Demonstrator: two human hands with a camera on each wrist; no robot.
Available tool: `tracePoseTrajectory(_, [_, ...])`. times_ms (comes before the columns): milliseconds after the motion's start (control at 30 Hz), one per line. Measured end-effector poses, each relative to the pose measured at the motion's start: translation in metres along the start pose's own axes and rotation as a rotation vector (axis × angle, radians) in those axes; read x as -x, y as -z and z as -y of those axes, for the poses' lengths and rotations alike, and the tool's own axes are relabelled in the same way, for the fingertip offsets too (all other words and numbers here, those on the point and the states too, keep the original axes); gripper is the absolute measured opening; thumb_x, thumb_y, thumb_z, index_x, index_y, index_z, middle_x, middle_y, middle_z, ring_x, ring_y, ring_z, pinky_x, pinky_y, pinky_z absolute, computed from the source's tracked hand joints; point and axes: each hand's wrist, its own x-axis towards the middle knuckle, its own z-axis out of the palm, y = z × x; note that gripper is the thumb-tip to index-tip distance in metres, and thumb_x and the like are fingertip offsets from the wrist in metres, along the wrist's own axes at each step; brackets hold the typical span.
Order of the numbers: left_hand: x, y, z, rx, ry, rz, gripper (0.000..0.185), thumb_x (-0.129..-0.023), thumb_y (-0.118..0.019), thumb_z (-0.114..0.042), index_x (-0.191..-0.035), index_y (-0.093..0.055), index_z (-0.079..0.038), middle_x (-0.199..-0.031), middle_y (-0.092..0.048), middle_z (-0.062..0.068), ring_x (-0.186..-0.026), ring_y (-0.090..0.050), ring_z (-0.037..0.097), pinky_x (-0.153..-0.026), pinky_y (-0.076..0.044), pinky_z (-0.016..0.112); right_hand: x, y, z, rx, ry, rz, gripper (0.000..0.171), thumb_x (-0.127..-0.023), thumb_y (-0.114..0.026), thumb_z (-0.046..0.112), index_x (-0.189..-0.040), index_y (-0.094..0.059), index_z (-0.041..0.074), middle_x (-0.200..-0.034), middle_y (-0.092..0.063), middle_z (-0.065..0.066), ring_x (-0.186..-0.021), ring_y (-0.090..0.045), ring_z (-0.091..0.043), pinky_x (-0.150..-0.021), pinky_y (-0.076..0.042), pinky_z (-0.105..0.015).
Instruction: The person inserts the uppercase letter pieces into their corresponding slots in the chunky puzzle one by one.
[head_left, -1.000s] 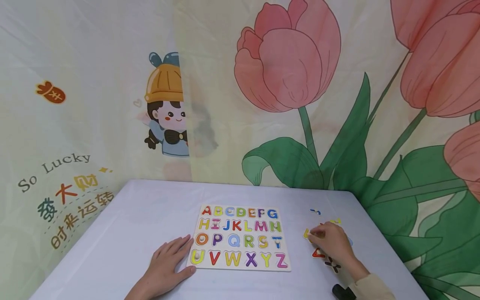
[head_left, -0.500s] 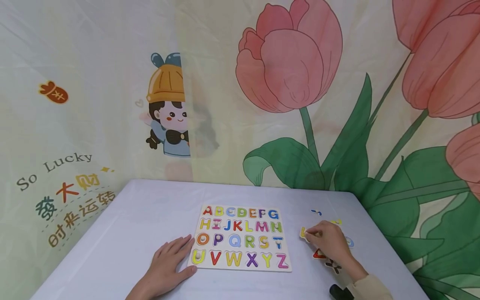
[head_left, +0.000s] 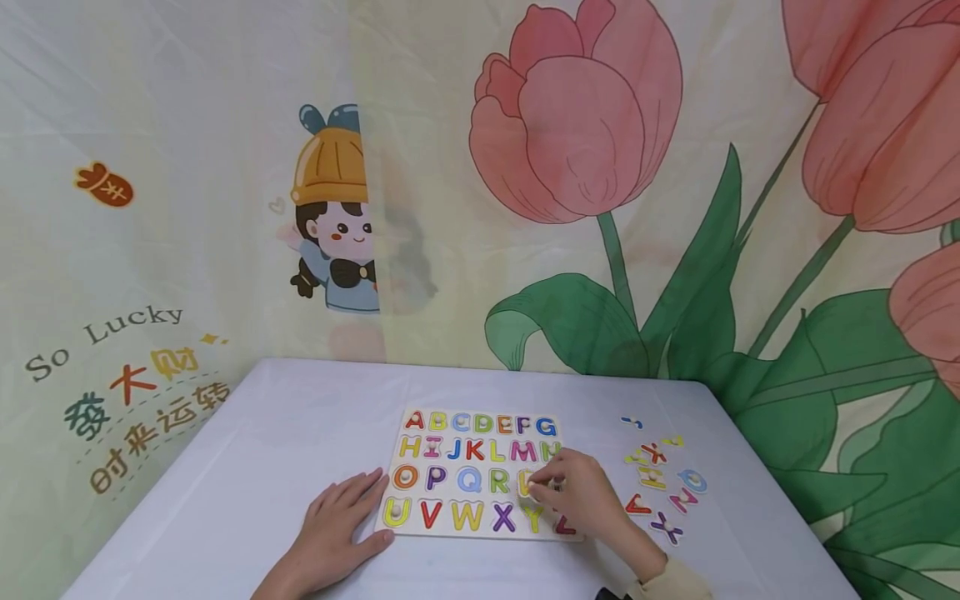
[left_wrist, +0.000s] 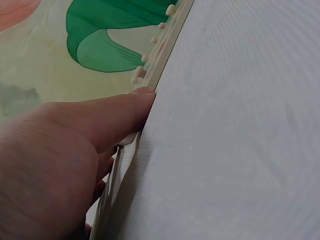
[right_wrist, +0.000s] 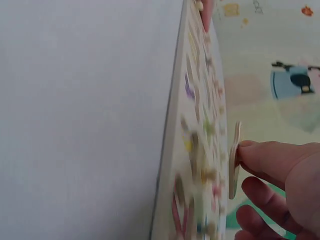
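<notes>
A white alphabet puzzle board [head_left: 442, 536] with coloured letters in rows lies on the table. My left hand [head_left: 330, 533] rests flat on the cloth at its left side, fingers straight. In the left wrist view the thumb [left_wrist: 120, 117] touches the board's edge. Above the board's right part, my right hand [head_left: 581, 492] pinches a yellow letter piece [head_left: 525, 483] between thumb and fingertips; which letter it is I cannot tell. The right wrist view shows that thin piece [right_wrist: 234, 162] edge-on, apart from the board, whose several small knobs stick up. The hand partly hides the letters beneath.
Right of the board lie several loose letter pieces: a red V [head_left: 637, 505], a purple X [head_left: 666, 527], a yellow H [head_left: 652, 477], a blue Q [head_left: 692, 481] and others. A white cloth [head_left: 225, 500] covers the table. A printed curtain [head_left: 427, 167] hangs behind it.
My right hand has carried the yellow letter piece leftward from among the loose pieces to above the board. The loose pieces it covered now show. My left hand has stayed put.
</notes>
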Motion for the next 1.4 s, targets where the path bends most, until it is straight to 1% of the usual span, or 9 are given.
tracePoseTrajectory(67, [0.000, 0.000, 0.000, 0.001, -0.001, 0.001, 0.085, -0.092, -0.072, -0.063, -0.160, -0.051, -0.016, -0.168, -0.043, 0.002, -0.155, -0.034, 0.034, -0.124, -0.020, 0.065, 0.000, -0.008, 0.011, -0.004, 0.041, 0.020, 0.006, -0.086, -0.091, 0.026, -0.089, -0.086, 0.028, -0.083, -0.061, 0.016, -0.081, -0.055, -0.007, -0.070, -0.049, -0.023])
tracePoseTrajectory(233, [0.000, -0.001, 0.001, 0.002, -0.007, 0.002, 0.085, -0.093, -0.071, -0.063, -0.160, -0.050, -0.016, -0.168, -0.043, 0.002, -0.155, -0.033, 0.034, -0.124, -0.020, 0.065, 0.001, -0.027, 0.035, -0.020, 0.100, 0.065, 0.005, -0.086, -0.091, 0.026, -0.090, -0.088, 0.025, -0.082, -0.060, 0.017, -0.079, -0.052, -0.006, -0.069, -0.047, -0.024])
tracePoseTrajectory(467, [0.001, 0.000, 0.002, -0.001, -0.016, -0.012, 0.083, -0.093, -0.071, -0.062, -0.159, -0.051, -0.016, -0.168, -0.044, 0.003, -0.155, -0.034, 0.034, -0.124, -0.020, 0.064, 0.000, -0.046, 0.053, -0.036, 0.192, 0.094, 0.005, -0.086, -0.090, 0.026, -0.090, -0.088, 0.024, -0.082, -0.061, 0.016, -0.078, -0.051, -0.006, -0.069, -0.044, -0.022])
tracePoseTrajectory(567, [0.001, 0.000, 0.002, -0.003, -0.014, -0.011, 0.083, -0.093, -0.071, -0.062, -0.160, -0.051, -0.016, -0.168, -0.043, 0.002, -0.155, -0.034, 0.034, -0.124, -0.020, 0.064, 0.000, -0.052, 0.058, -0.054, 0.191, 0.102, 0.006, -0.086, -0.090, 0.027, -0.091, -0.088, 0.025, -0.082, -0.060, 0.017, -0.078, -0.051, -0.006, -0.069, -0.043, -0.022])
tracePoseTrajectory(667, [0.000, -0.001, 0.002, -0.007, -0.010, -0.009, 0.084, -0.092, -0.072, -0.062, -0.160, -0.051, -0.017, -0.167, -0.044, 0.002, -0.154, -0.034, 0.033, -0.124, -0.020, 0.064, 0.001, -0.056, 0.062, -0.076, 0.159, 0.117, 0.006, -0.086, -0.090, 0.028, -0.091, -0.088, 0.024, -0.082, -0.059, 0.017, -0.078, -0.052, -0.006, -0.068, -0.043, -0.022])
tracePoseTrajectory(767, [0.001, -0.001, 0.002, -0.002, -0.007, -0.006, 0.085, -0.092, -0.072, -0.062, -0.160, -0.051, -0.017, -0.167, -0.044, 0.002, -0.154, -0.034, 0.034, -0.124, -0.020, 0.065, 0.001, -0.058, 0.064, -0.072, 0.142, 0.121, 0.007, -0.086, -0.091, 0.028, -0.092, -0.088, 0.025, -0.082, -0.058, 0.017, -0.079, -0.051, -0.005, -0.067, -0.042, -0.023])
tracePoseTrajectory(1033, [0.000, 0.001, 0.002, -0.002, -0.015, -0.006, 0.084, -0.093, -0.072, -0.062, -0.160, -0.051, -0.016, -0.168, -0.043, 0.003, -0.154, -0.034, 0.034, -0.124, -0.020, 0.064, 0.001, -0.061, 0.065, -0.058, 0.148, 0.117, 0.007, -0.086, -0.091, 0.027, -0.091, -0.088, 0.025, -0.081, -0.058, 0.017, -0.078, -0.049, -0.004, -0.067, -0.042, -0.023])
tracePoseTrajectory(1233, [0.000, 0.001, 0.002, -0.003, -0.007, -0.002, 0.084, -0.092, -0.072, -0.063, -0.160, -0.051, -0.017, -0.167, -0.044, 0.003, -0.154, -0.034, 0.033, -0.124, -0.020, 0.065, 0.000, -0.064, 0.065, -0.034, 0.157, 0.110, 0.007, -0.086, -0.091, 0.028, -0.091, -0.088, 0.025, -0.080, -0.058, 0.017, -0.078, -0.049, -0.004, -0.067, -0.041, -0.022])
tracePoseTrajectory(1400, [-0.001, 0.001, 0.001, -0.014, 0.000, 0.004, 0.085, -0.091, -0.073, -0.062, -0.159, -0.052, -0.017, -0.167, -0.044, 0.003, -0.154, -0.035, 0.034, -0.124, -0.021, 0.065, 0.000, -0.062, 0.065, -0.037, 0.163, 0.124, 0.008, -0.086, -0.091, 0.027, -0.093, -0.088, 0.025, -0.080, -0.058, 0.016, -0.078, -0.049, -0.004, -0.068, -0.042, -0.022])
